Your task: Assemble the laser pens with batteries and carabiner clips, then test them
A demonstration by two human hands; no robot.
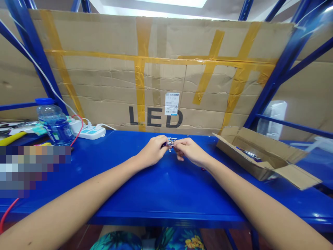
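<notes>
Both hands meet over the far middle of the blue table (166, 194). My left hand (154, 150) is closed, thumb and fingers pinching one end of a small shiny metal piece (170, 143) with a dark part. On its other end, the thumb and forefinger of my right hand (191, 149) are pinched. The piece is too small for me to tell its kind. A few more shiny bits lie just behind and below the fingers, partly hidden. Near my right wrist sits a tiny reddish thing (203, 169).
At right stands an open cardboard box (244, 163) with shiny metal and dark blue items inside. A blue-capped plastic bottle (54, 121) and a white power strip (92, 132) are at left. A large taped cardboard panel (109, 90) closes off the back, between blue shelf posts (273, 80).
</notes>
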